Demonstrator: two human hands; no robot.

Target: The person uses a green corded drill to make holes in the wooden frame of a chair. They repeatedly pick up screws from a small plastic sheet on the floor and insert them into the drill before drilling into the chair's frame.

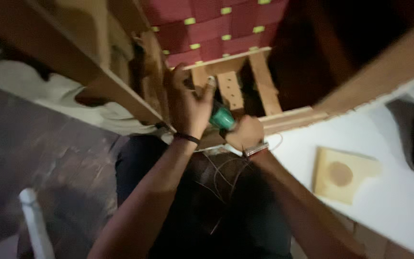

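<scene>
A wooden chair frame [245, 76] with red woven webbing [212, 29] is tipped up in front of me. My right hand [245, 132] grips a green power tool [222, 117] pointed at the frame's lower wooden block. My left hand [188, 103] is up against the frame just above the tool, with its fingers curled on the wood. A dark band circles the left wrist and a watch sits on the right wrist. The image is blurred, so the tool's tip is hidden.
A white table top [394, 182] lies at the right with a square wooden block [343, 175] bearing a round mark. A long wooden rail [87, 72] runs from the upper left. Dark floor and a white post [34, 225] are at the lower left. My dark trousers [216, 211] fill the bottom.
</scene>
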